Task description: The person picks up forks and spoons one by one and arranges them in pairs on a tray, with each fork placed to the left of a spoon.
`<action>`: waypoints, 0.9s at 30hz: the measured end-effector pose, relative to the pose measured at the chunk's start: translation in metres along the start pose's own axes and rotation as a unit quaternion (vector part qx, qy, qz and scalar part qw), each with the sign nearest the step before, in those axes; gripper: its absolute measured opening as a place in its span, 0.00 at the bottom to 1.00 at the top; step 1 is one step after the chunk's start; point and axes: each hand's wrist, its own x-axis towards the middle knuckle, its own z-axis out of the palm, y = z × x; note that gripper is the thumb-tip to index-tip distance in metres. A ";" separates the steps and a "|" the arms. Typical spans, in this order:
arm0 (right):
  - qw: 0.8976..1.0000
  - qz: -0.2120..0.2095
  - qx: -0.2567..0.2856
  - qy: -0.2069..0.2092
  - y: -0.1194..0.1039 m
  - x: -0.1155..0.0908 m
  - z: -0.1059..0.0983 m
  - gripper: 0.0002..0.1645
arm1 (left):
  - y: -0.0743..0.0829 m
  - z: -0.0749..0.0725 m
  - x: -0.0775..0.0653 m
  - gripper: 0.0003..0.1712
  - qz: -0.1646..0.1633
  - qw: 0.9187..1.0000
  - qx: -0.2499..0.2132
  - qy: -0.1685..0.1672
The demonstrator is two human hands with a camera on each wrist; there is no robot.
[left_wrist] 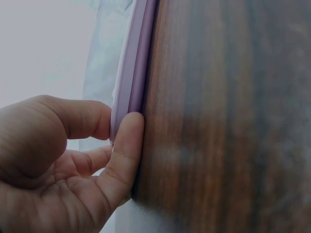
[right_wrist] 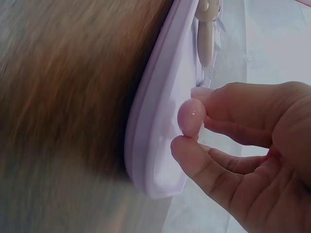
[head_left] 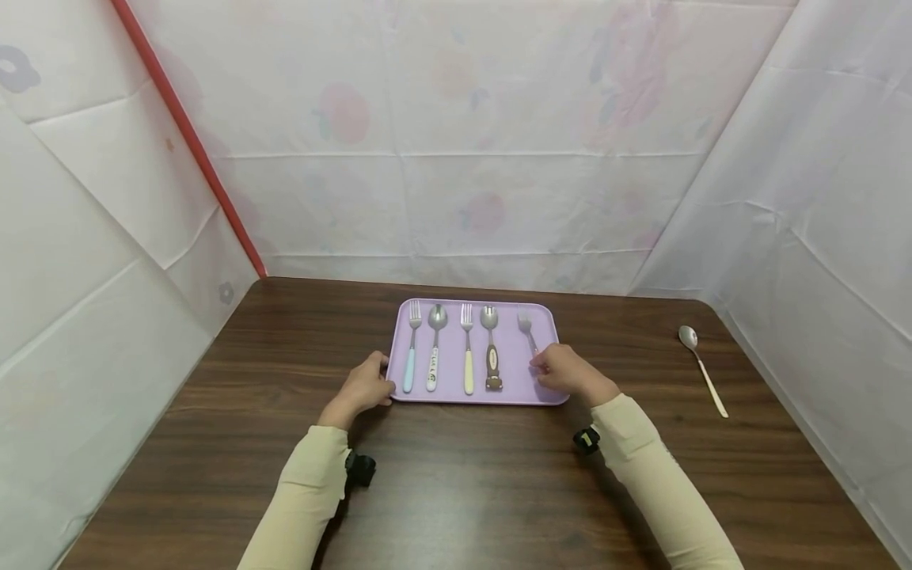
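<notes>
A purple tray (head_left: 445,398) lies on the table with cutlery side by side on it. My left hand (head_left: 365,385) grips the tray's left edge near its front corner; the left wrist view shows thumb and finger on the tray's rim (left_wrist: 130,73). Over the tray's right part, my right hand (head_left: 566,370) pinches the handle of a fork (head_left: 526,323). The handle's rounded pink end (right_wrist: 191,117) shows between thumb and finger in the right wrist view. The fork's tines point away, and the hand covers most of its handle in the head view.
On the tray are a blue-handled fork (head_left: 409,368), a white-handled spoon (head_left: 432,368), a yellow-handled fork (head_left: 468,372) and a brown bear-handled utensil (head_left: 492,368). Another spoon (head_left: 704,372) lies on the table (head_left: 456,483) at the right. White sheeting (head_left: 456,158) stands behind.
</notes>
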 end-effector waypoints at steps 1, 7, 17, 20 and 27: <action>1.000 -0.004 -0.005 0.000 -0.001 0.001 0.001 0.07 | 0.000 0.000 0.000 0.25 0.001 1.000 0.002 0.000; 1.000 -0.007 -0.010 0.001 -0.005 0.007 0.004 0.09 | 0.000 -0.001 -0.001 0.25 0.001 1.000 0.005 0.004; 0.999 -0.034 -0.010 0.000 -0.007 0.011 0.009 0.08 | 0.001 -0.001 -0.001 0.26 -0.002 1.000 0.003 0.001; 0.999 -0.030 -0.010 0.002 -0.007 0.012 0.012 0.05 | 0.001 -0.001 -0.001 0.26 -0.004 1.000 0.003 0.000; 0.999 -0.029 -0.022 0.007 -0.010 0.013 0.015 0.04 | 0.001 -0.001 -0.001 0.26 -0.004 1.000 0.002 -0.001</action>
